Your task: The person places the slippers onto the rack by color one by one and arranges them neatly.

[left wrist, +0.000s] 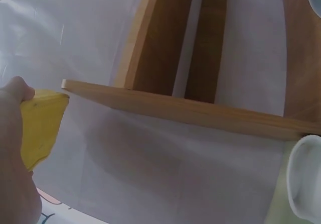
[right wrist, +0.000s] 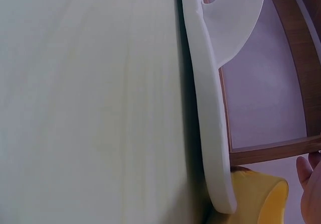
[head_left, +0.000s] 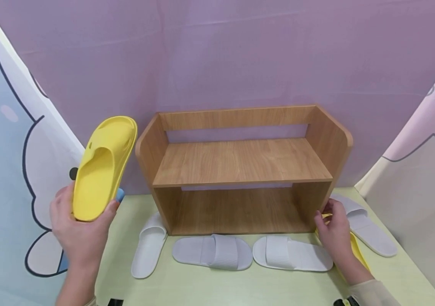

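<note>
My left hand (head_left: 81, 229) grips a yellow slipper (head_left: 95, 182) by its heel end, raised to the left of a wooden shelf (head_left: 240, 161) with its toe pointing up. In the left wrist view only part of that slipper (left wrist: 42, 126) shows. My right hand (head_left: 334, 233) hovers over a second yellow slipper (head_left: 359, 255) at the shelf's right front corner, partly covering it. In the right wrist view, a gap separates the visible fingers (right wrist: 303, 171) from that slipper's yellow strap (right wrist: 256, 191).
A white slipper (head_left: 148, 246) lies left of the shelf. A grey slipper (head_left: 194, 250) and a white slipper (head_left: 309, 256) lie along its front. Another pale slipper (head_left: 370, 231) lies at the right. A small blue piece (head_left: 119, 194) shows behind the left hand. Curtains (head_left: 240, 55) hang behind.
</note>
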Motion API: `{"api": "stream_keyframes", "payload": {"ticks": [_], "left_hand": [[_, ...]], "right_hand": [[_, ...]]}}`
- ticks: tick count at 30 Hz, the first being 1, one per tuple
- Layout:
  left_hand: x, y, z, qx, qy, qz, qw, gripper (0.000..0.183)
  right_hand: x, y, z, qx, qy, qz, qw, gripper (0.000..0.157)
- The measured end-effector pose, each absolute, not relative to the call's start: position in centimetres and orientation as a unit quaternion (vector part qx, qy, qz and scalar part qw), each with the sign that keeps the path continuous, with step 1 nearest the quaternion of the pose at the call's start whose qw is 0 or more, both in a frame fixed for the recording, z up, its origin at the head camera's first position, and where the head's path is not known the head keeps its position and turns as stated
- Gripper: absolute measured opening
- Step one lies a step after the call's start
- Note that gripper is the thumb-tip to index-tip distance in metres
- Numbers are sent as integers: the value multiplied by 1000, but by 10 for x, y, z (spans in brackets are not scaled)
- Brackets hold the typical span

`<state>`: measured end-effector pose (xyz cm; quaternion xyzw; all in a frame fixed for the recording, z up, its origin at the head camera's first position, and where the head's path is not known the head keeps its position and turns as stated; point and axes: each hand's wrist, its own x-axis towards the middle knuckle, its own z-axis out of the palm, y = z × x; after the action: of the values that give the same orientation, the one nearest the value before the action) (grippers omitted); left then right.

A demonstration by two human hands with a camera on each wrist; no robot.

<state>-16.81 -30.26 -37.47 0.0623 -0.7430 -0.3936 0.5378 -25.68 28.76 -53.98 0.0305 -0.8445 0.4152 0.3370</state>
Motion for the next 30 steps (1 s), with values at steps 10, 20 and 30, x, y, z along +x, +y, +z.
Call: {"api": "stream_keyframes", "payload": {"ticks": [10, 20, 30], "left_hand": [[-163, -289, -362, 39, -739, -397, 543, 89], [-170, -261, -353, -21, -734, -394, 552, 85], [-186, -249, -366, -39, -772, -389, 501, 89]], "right_hand": [[-255, 287, -538, 26, -844, 417, 335, 45], [-256, 287, -539, 40, -837, 420, 347, 45], [-255, 287, -538, 43, -834, 425, 349, 44]]}}
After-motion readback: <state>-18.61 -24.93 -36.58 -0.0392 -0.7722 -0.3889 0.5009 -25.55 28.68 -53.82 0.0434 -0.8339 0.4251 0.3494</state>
